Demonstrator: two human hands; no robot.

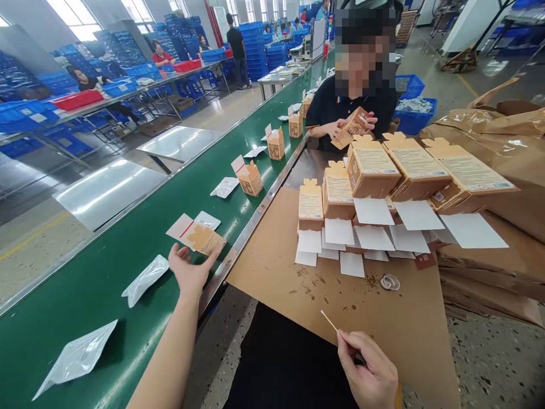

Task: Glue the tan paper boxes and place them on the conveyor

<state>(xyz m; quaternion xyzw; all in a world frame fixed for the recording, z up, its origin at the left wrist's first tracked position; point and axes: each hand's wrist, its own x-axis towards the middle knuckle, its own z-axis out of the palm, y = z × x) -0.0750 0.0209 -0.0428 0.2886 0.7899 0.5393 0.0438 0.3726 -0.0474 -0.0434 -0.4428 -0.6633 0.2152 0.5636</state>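
My left hand (190, 272) is over the green conveyor belt, thumb and fingers spread apart. Its thumb is at the lower edge of a small tan carton (210, 241) with a raised flap; whether it presses on the carton I cannot tell. Behind that carton lies a silvery pouch (208, 220), and another pouch (147, 279) is just left of the hand. Above my lap, my right hand (368, 366) pinches a thin cotton swab (329, 321), its tip pointing up and left. A small clear round dish (389, 282) sits on the cardboard-covered table beyond it.
Stacked tan cartons (372, 159) with white flaps stand on the cardboard sheet (272, 250), near brown smudges. The belt (106, 244) carries more pouches and upright cartons. Across the table a co-worker (353, 113) holds a carton. Brown paper bags (489, 136) lie at right.
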